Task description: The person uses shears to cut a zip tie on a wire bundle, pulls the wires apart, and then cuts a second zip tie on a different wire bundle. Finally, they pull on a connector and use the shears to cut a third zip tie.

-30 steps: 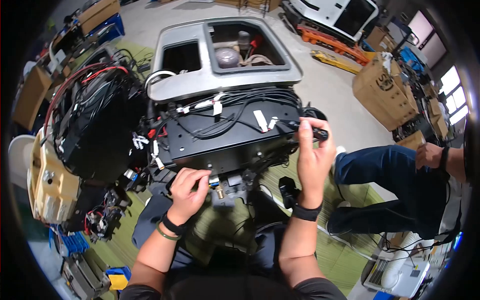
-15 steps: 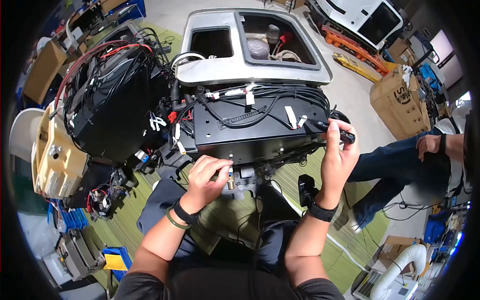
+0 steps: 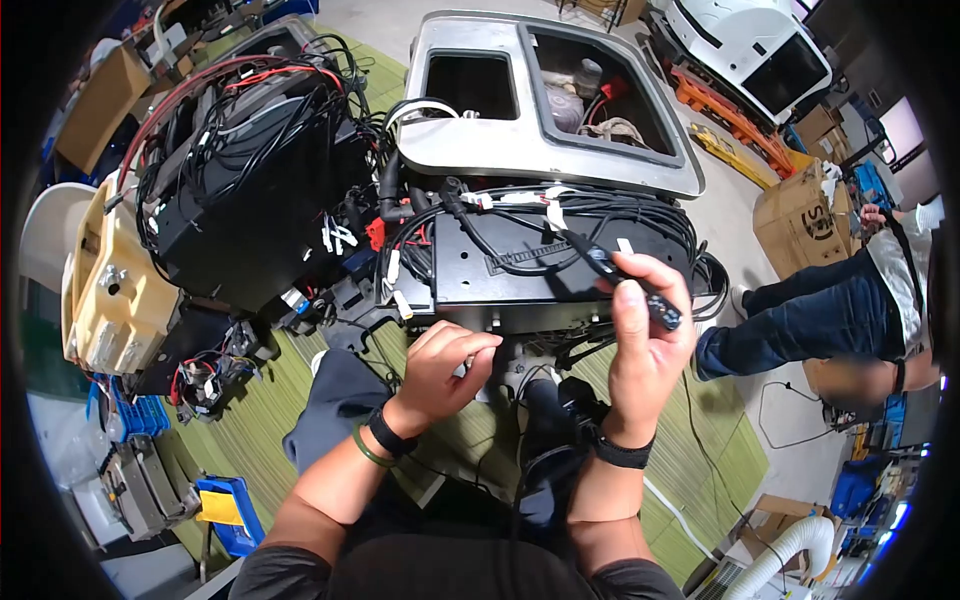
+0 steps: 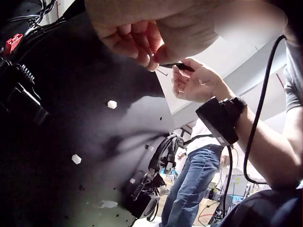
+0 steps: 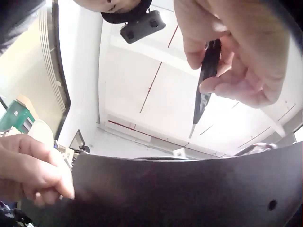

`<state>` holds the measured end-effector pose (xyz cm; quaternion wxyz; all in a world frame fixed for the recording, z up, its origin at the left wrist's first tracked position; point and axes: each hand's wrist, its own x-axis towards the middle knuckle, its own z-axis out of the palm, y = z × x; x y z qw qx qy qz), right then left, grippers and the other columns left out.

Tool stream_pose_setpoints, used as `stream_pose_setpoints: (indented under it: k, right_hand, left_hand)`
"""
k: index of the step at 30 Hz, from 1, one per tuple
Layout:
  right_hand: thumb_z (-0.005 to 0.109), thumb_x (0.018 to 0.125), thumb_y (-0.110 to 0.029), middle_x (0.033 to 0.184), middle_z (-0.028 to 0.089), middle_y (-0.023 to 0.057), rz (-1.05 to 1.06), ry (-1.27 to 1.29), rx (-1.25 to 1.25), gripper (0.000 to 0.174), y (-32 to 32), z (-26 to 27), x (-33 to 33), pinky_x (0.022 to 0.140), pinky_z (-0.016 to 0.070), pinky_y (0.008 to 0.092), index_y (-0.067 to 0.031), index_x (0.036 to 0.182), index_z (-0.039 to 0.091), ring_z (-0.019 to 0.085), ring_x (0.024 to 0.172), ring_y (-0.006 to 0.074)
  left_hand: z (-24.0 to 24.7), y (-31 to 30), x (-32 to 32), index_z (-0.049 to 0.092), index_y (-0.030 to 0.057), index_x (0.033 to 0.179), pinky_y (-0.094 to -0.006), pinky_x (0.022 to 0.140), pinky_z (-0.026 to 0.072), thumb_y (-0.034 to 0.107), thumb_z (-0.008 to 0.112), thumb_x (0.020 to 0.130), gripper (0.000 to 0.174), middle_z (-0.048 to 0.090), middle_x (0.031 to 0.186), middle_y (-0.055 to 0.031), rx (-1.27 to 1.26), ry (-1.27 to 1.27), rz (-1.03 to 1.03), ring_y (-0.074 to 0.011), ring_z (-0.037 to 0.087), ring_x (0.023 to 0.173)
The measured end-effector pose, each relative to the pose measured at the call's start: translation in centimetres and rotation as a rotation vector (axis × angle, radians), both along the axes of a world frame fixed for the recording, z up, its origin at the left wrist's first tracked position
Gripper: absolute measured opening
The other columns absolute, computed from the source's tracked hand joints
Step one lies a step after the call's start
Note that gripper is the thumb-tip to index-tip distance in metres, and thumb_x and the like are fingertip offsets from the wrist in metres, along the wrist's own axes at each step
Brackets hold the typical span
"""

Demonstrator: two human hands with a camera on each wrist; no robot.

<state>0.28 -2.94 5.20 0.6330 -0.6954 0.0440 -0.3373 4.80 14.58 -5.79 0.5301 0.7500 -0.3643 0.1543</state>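
In the head view, the dark letters "SF" (image 3: 818, 224) stood printed on the side of a large brown cardboard box (image 3: 780, 222).

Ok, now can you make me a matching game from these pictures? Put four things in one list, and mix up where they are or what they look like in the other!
Things:
1. pen-shaped tool
2. black box in front of the person
3. bin at the lower left
4. big cardboard box at the right

Places and looks:
A. blue, with something yellow in it
B. has dark letters on its side
C. held in the right hand
D. has black cables across its top

Right pairs: 1-C, 2-D, 3-A, 4-B
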Motion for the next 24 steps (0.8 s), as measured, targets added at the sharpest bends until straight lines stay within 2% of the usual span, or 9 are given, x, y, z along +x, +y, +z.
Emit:
stream_pose_setpoints:
  k: [3,4,9,10,16,23,24]
  right_hand:
    - [0.064,0.093,-0.011,0.101,0.061,0.0031,0.079,0.020,-0.026,0.022,1.2,-0.5,1.2,0.077,0.0430,0.0206,0.0020,0.111,0.064,0.053,0.083,0.0058]
    - [0.064,0.093,-0.011,0.101,0.061,0.0042,0.079,0.060,-0.104,0.022,1.2,-0.9,1.6,0.080,0.0435,0.0223,0.0023,0.111,0.064,0.055,0.087,0.0078]
    - [0.061,0.095,-0.010,0.106,0.063,0.0059,0.057,0.018,-0.089,0.021,2.0,-1.7,3.3,0.087,0.0447,0.0250,0.0025,0.112,0.063,0.057,0.094,0.0110]
    - [0.060,0.096,-0.010,0.109,0.063,0.0063,0.070,0.007,-0.008,0.021,2.4,-1.4,3.3,0.088,0.0467,0.0255,0.0029,0.113,0.062,0.058,0.095,0.0106]
    - [0.059,0.098,-0.011,0.108,0.064,0.0093,0.042,-0.063,0.044,0.022,2.3,-2.0,3.7,0.087,0.0524,0.0288,0.0055,0.112,0.061,0.061,0.095,0.0125]
    - [0.059,0.098,-0.012,0.109,0.064,0.0094,0.053,-0.024,0.026,0.022,2.6,-2.0,3.9,0.087,0.0528,0.0291,0.0052,0.112,0.061,0.060,0.096,0.0119]
    - [0.058,0.098,-0.013,0.107,0.063,0.0083,0.029,-0.006,-0.004,0.022,2.7,-1.9,4.0,0.085,0.0500,0.0266,0.0043,0.112,0.062,0.061,0.091,0.0121]
  left_hand:
    - [-0.1,0.3,0.6,0.068,0.0065,0.097,-0.0347,0.067,0.0500,0.003,0.068,0.082,0.016,0.068,0.083,-0.0077,-0.018,-0.015,-0.004,-0.0251,0.062,0.071]
    - [-0.2,0.3,0.7,0.068,0.0068,0.098,-0.0352,0.067,0.0500,0.003,0.069,0.081,0.017,0.068,0.084,-0.0075,-0.025,-0.016,0.003,-0.0253,0.062,0.072]
    - [-0.7,0.5,0.9,0.069,0.0087,0.099,-0.0341,0.065,0.0498,0.001,0.070,0.077,0.024,0.067,0.083,-0.0048,-0.078,-0.028,0.010,-0.0238,0.062,0.071]
    - [-0.7,0.7,0.8,0.069,0.0087,0.099,-0.0341,0.065,0.0498,0.001,0.070,0.077,0.024,0.067,0.083,-0.0048,-0.075,-0.027,0.018,-0.0238,0.062,0.071]
    - [-1.1,0.5,0.7,0.072,0.0099,0.097,-0.0333,0.064,0.0498,0.001,0.072,0.075,0.024,0.064,0.079,-0.0020,-0.060,-0.044,0.058,-0.0210,0.062,0.070]
    - [-1.0,0.3,0.7,0.072,0.0096,0.095,-0.0324,0.065,0.0513,0.001,0.074,0.074,0.023,0.064,0.079,-0.0019,-0.068,-0.037,0.059,-0.0200,0.062,0.071]
    - [-1.0,0.3,0.7,0.072,0.0093,0.095,-0.0325,0.064,0.0512,0.001,0.074,0.074,0.023,0.064,0.079,-0.0018,-0.070,-0.038,0.059,-0.0201,0.062,0.071]
